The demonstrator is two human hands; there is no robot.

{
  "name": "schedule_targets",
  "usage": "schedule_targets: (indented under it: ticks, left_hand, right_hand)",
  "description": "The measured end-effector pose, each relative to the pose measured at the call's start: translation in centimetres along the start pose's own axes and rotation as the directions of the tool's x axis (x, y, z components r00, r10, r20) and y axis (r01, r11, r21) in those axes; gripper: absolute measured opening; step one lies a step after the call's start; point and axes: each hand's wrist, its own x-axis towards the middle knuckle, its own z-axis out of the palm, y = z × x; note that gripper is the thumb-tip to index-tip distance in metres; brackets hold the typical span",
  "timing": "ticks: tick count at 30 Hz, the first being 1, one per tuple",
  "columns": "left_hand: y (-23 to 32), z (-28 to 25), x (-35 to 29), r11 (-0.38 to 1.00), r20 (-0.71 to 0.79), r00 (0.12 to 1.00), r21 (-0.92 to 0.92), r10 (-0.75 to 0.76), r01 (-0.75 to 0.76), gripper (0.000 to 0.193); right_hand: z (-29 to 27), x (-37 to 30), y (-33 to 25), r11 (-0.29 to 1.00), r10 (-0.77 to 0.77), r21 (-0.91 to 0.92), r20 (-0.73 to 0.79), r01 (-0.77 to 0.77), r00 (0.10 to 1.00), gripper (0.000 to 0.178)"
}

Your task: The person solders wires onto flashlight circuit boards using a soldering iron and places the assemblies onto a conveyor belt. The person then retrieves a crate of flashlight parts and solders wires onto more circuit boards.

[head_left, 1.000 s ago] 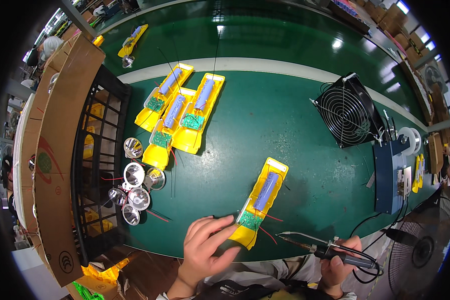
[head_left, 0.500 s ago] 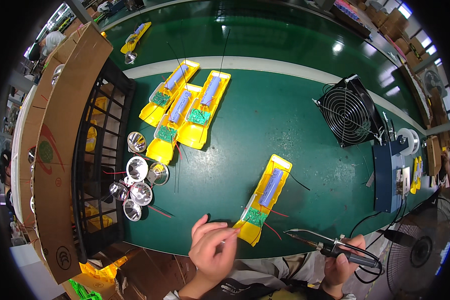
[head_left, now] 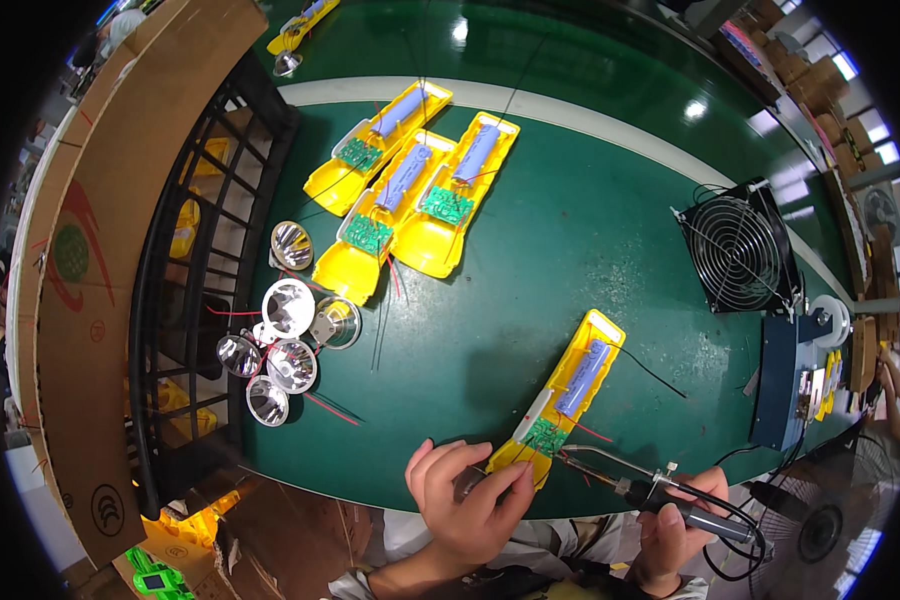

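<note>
Workshop, stacked cartons (head_left: 815, 85) far right; one scuffed green table (head_left: 590, 250); one cardboard box (head_left: 115, 250) left; one square black fan (head_left: 735, 247); three clustered yellow casings (head_left: 425, 245), fourth casing (head_left: 562, 403) at near edge; left hand (head_left: 460, 515) there, fingers curled, pinch unclear; right hand (head_left: 670, 542), fingers wrapped round one soldering iron (head_left: 710, 523); six reflectors (head_left: 292, 367).

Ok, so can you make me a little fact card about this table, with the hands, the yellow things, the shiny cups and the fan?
Left hand: at the near end of the front yellow shell; gripping or not is unclear
Right hand: holds a soldering iron pointing toward the green board; contact unclear
Inside front yellow shell: a blue-purple battery and the green board
Yellow shell group: three close together, back left on the green table
Shiny cups: six, left side
Fan: black, round grille, right side
</note>
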Motion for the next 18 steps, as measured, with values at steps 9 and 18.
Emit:
schedule_targets:
  ticks: [9,18]
  left_hand:
    - [-0.28,-0.14,-0.09,1.000,0.015,1.000,-0.021,0.004,-0.004,0.018]
    - [-0.23,-0.21,0.10,1.000,0.046,0.999,-0.014,0.009,-0.008,0.018]
  right_hand:
    - [0.71,0.25,0.24,0.999,0.025,-0.025,-0.031,-0.026,0.999,0.034]
    - [0.71,0.28,0.24,0.998,0.061,-0.030,-0.017,-0.062,0.998,0.032]
